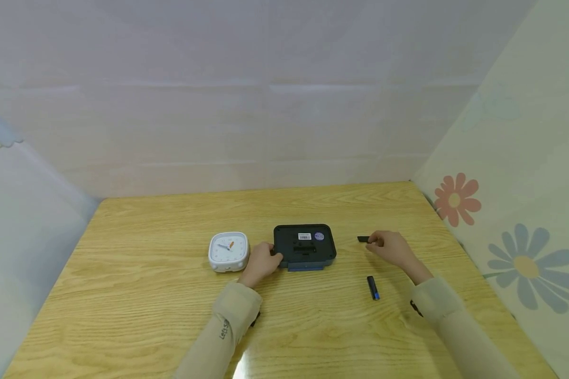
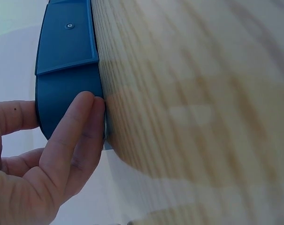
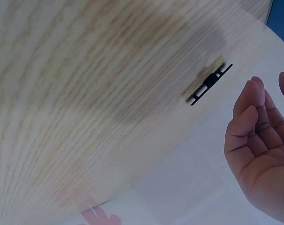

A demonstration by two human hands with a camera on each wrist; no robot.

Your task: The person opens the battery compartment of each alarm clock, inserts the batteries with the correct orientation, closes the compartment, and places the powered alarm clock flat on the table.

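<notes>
Evidently, the most could be lost at the small black piece (image 1: 363, 239), which is seen on the counter (image 1: 137, 252) towards the far right corner. It is not held: the right grip (image 1: 390, 247) is loosely curved beside it, and in the right wrist view a gap is left between fingertips and piece. Because it is so thin and flat, it could be nudged towards the far edge or fumbled if only one end were caught.

The black device (image 1: 308, 247) is laid back-up near the middle of the far edge, its left end pinched by the left grip (image 1: 262, 259). With one end alone steadied, the device could be swivelled by a push on its right side. The white clock (image 1: 228, 251) is set just left of that hand, so it could be knocked by an outward swing of the wrist.

Nearer the right edge, a black-and-blue cylinder (image 1: 373, 288) is left loose and could be set rolling by a brush of the arm. A dark item (image 1: 415, 308) is partly covered by the right sleeve (image 1: 438, 300) and could be dragged; whether it is touched cannot be told.
</notes>
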